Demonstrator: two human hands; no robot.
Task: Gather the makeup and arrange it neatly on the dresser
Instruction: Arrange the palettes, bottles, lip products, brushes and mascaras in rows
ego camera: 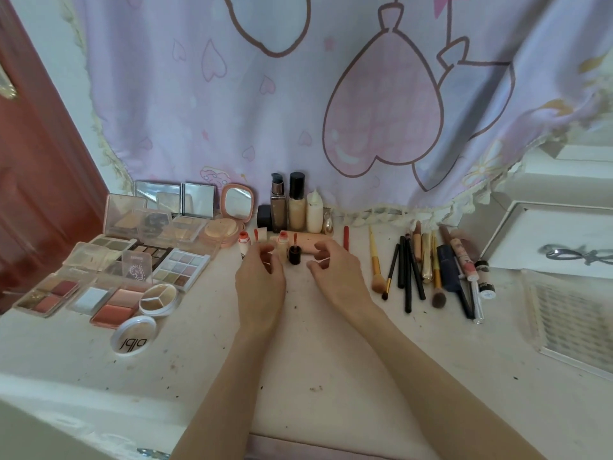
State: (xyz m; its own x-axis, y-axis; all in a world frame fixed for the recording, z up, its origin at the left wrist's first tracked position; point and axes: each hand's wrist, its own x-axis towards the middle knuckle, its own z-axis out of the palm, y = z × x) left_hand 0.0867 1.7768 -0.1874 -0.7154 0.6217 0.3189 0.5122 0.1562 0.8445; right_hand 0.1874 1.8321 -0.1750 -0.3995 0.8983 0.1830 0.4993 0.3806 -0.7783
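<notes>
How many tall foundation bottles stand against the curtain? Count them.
3, in one row: brown bottle leftmost, black-capped beige bottle in the middle, cream bottle rightmost. None looks hidden.

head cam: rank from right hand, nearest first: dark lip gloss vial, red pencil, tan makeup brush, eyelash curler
1. dark lip gloss vial, just left of the right hand, between both hands.
2. red pencil, just beyond the fingers, toward the curtain.
3. tan makeup brush, to its right, first in the brush row.
4. eyelash curler, far right, on the white box.
</notes>
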